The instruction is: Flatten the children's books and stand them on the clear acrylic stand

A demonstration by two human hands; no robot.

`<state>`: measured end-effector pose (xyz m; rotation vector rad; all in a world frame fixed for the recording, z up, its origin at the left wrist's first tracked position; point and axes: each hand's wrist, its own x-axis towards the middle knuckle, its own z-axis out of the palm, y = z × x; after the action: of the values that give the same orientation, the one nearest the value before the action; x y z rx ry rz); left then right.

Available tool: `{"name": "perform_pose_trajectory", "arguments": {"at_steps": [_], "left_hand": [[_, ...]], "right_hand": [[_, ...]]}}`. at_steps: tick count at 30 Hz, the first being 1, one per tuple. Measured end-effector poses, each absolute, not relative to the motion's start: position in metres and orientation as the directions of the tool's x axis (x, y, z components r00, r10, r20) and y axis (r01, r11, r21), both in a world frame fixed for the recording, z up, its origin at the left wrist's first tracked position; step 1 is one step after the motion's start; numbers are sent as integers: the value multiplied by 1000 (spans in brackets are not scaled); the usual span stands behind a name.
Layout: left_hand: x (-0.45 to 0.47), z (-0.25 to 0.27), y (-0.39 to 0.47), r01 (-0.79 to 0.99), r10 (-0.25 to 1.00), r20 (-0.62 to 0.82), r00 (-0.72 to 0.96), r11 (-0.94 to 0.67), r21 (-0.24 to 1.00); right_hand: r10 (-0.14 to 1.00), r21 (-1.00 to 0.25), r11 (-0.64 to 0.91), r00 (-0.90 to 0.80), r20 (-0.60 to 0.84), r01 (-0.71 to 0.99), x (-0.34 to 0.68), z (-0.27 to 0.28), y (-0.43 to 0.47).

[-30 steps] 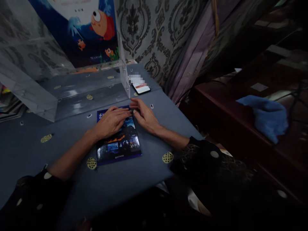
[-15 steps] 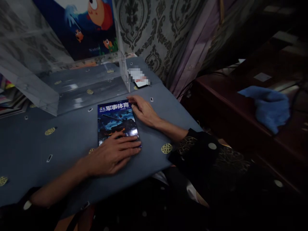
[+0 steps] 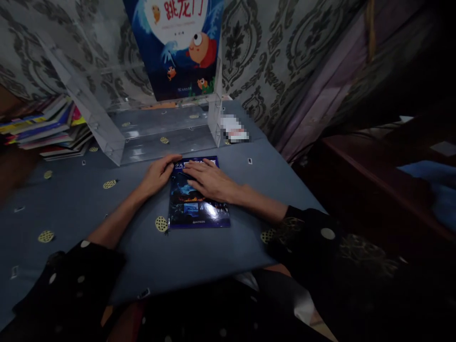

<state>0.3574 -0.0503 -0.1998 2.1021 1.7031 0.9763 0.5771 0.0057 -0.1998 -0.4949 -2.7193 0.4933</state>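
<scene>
A dark blue book (image 3: 199, 218) with a glossy military-picture cover and white Chinese title lies closed on the blue-grey tablecloth (image 3: 199, 251) in front of me. My right hand (image 3: 210, 181) rests flat across the upper part of its cover, fingers stretched out and hiding some of the title. At the book's upper left corner, my left hand (image 3: 158, 175) touches the edge, its fingers extended and slightly bent, gripping nothing.
Behind the book stands a clear acrylic stand (image 3: 167, 152) holding a fish picture book (image 3: 181, 57). Stacked books (image 3: 57, 128) sit at the left, near a blurred brown shape (image 3: 16, 168). A pixelated flat object (image 3: 235, 129) lies right of the stand. A blue cloth (image 3: 431, 175) is far right.
My left hand has moved from the book's lower part up to its upper left corner. My right hand has gone from the upper right corner onto the cover. The view has shifted left.
</scene>
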Motion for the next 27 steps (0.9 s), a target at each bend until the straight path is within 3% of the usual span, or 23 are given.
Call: {"name": "perform_pose_trajectory", "arguments": {"at_steps": [8,12,15,21,27], "left_hand": [[359,-202,-57,783,938,325,121,-291,550],[361,-202,-59,821,937,324,130,-285,495],[362,-203,-61,839,936,326,135,-283,465],[368,-203,-63,870,941,311,135,-263,418],[388,-191,-67,953,941,288,177,-237,189]], "right_hand": [[51,-321,947,-980,191,-14,567,-196,-60],[-29,-338,937,-983,179,-89,587,-190,-80],[60,-372,928,-975,213,-25,598,-191,-63],[522,-397,825,-812,260,403,613,-206,23],[591,-382,799,-724,355,465,621,-209,34]]}}
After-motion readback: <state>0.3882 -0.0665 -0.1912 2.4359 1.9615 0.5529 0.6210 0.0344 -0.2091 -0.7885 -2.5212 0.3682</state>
